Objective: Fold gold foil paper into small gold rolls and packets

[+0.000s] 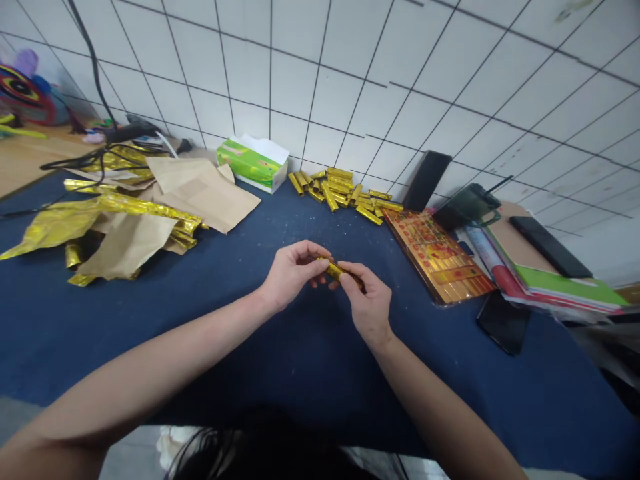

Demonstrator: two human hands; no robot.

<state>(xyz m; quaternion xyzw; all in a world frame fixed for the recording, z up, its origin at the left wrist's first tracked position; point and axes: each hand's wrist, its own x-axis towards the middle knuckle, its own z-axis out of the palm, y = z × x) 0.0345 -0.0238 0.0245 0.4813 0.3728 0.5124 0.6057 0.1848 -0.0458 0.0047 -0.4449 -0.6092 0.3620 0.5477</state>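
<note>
Between my two hands is a small roll of gold foil paper (334, 270), held above the middle of the blue-covered table (280, 373). My left hand (296, 272) pinches its left end with thumb and fingers. At the other end, my right hand (367, 297) is closed on the same roll, its fingers curled around it. The fingers hide part of the roll. Beyond my hands, against the tiled wall, lies a loose pile of similar gold rolls (340, 189).
Crumpled gold foil (60, 223) and brown paper sheets (200, 193) lie at left, near black cables (95, 157). A green tissue pack (253, 163) stands by the wall. At right are a red-and-gold packet (440, 257), a phone (503, 323), a dark pitcher (470, 203) and stacked folders (565, 283).
</note>
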